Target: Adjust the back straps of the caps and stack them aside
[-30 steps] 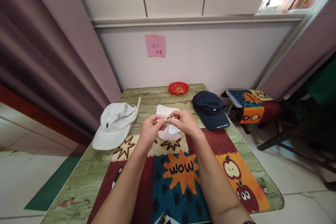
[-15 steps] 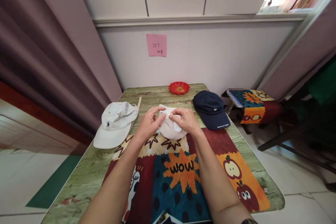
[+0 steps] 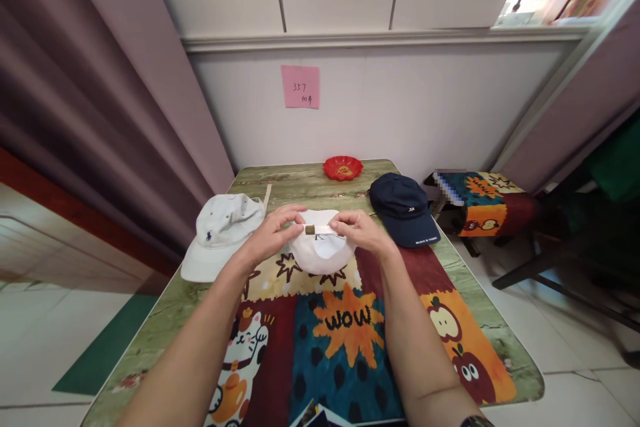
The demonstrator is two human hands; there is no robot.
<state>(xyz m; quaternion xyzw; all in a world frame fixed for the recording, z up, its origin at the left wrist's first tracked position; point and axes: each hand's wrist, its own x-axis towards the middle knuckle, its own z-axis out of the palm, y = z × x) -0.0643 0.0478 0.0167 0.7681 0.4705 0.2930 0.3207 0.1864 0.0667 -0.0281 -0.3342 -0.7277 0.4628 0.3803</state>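
On the near side of the red scalloped dish point(image 3: 343, 167), the left hand point(image 3: 280, 230) pinches the white baseball cap point(image 3: 323, 263) by its strap point(image 3: 324, 229), beside the buckle point(image 3: 310, 229); the right hand point(image 3: 361, 230) pinches the other end. Right of the dish lies a navy baseball cap point(image 3: 400, 203).

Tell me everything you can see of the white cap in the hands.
The white cap looks like soft fabric, with a rounded crown. Its strap runs roughly level, with a dark brownish buckle; dark lettering shows partly beside it. The left hand and right hand grip opposite sides near the strap. Whether the cap touches the table is unclear.
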